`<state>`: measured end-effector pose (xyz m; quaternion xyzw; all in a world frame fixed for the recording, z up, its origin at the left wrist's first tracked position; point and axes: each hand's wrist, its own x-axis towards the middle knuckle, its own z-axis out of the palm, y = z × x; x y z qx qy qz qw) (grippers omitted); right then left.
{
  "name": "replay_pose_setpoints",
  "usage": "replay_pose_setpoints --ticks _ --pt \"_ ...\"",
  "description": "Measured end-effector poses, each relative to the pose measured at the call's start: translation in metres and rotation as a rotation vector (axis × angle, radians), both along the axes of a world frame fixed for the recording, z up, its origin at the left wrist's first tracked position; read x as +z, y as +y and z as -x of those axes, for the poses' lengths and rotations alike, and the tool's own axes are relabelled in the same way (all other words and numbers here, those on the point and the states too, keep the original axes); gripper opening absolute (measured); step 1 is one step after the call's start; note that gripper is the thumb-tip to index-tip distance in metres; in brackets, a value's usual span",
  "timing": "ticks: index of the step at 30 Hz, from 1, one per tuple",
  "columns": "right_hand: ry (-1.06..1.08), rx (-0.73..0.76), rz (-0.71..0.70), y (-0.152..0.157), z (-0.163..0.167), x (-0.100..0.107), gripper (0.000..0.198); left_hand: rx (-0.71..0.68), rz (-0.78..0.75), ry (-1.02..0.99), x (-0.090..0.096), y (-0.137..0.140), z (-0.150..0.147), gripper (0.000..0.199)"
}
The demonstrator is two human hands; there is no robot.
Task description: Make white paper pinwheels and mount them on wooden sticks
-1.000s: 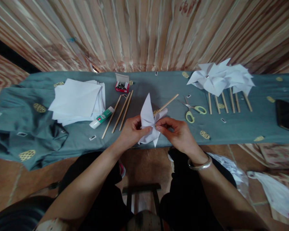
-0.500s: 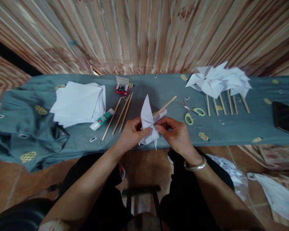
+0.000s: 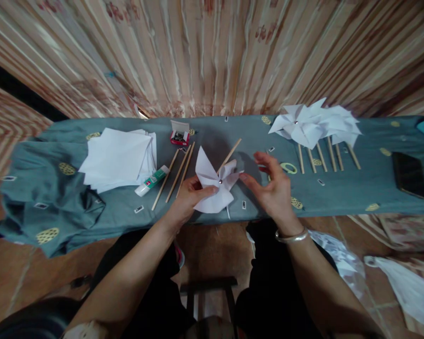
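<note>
My left hand [image 3: 192, 193] grips a white paper pinwheel [image 3: 212, 200], its thumb on the paper close to a shiny pin [image 3: 220, 181] at the centre. A wooden stick [image 3: 233, 148] shows behind the blades and slants up to the right. Just right of the pinwheel, my right hand [image 3: 273, 188] has its fingers spread; the thumb tip is at a blade's edge, and whether it touches I cannot tell. The fingers of my left hand behind the paper are hidden.
Left on the cloth-covered table [image 3: 254, 207] lie stacked paper [image 3: 115, 157], a glue stick [image 3: 151, 180], three sticks [image 3: 178, 174] and a red box of pins [image 3: 179, 134]. Rightward are scissors [image 3: 289, 168], partly hidden, finished pinwheels [image 3: 309, 125] and a dark phone [image 3: 410, 174].
My right hand has let go of the pinwheel's centre and moved right, its fingers opening. The pin is now uncovered, and the pinwheel has shifted slightly left in my left hand.
</note>
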<state>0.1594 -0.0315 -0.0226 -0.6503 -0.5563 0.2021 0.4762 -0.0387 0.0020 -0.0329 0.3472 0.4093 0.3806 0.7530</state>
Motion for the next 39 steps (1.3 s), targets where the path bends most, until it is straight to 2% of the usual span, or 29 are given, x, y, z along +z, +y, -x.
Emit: replay_pose_setpoints --ticks 2,4,9,12,17,22,30,34,39 --pt "0.242 0.004 0.025 0.007 -0.008 -0.006 0.073 0.004 0.038 -0.048 0.003 0.001 0.001 0.034" --pt "0.468 0.023 0.100 0.011 -0.007 -0.012 0.079 0.013 0.077 -0.116 0.007 0.003 0.001 0.033" --pt "0.956 0.200 0.370 0.010 0.021 -0.016 0.065 0.041 0.126 -0.186 0.012 0.006 -0.002 0.032" --pt "1.096 0.251 0.443 0.008 0.034 -0.015 0.056 0.076 0.080 -0.142 0.010 0.006 -0.004 0.033" --pt "1.189 0.203 0.428 0.009 0.038 -0.016 0.040 0.098 0.019 -0.075 0.005 0.004 -0.005 0.035" --pt "1.089 0.173 0.402 0.010 0.036 -0.015 0.031 0.123 0.003 -0.010 0.003 0.003 -0.005 0.038" --pt "0.990 0.219 0.472 0.010 0.018 -0.011 0.033 0.142 -0.033 -0.004 -0.005 0.002 -0.010 0.039" --pt "1.042 0.227 0.524 0.009 0.019 -0.010 0.035 0.111 -0.042 0.004 -0.005 0.000 -0.012 0.037" --pt "1.067 0.241 0.487 0.009 0.021 -0.010 0.031 0.090 -0.056 0.015 -0.004 -0.001 -0.013 0.036"
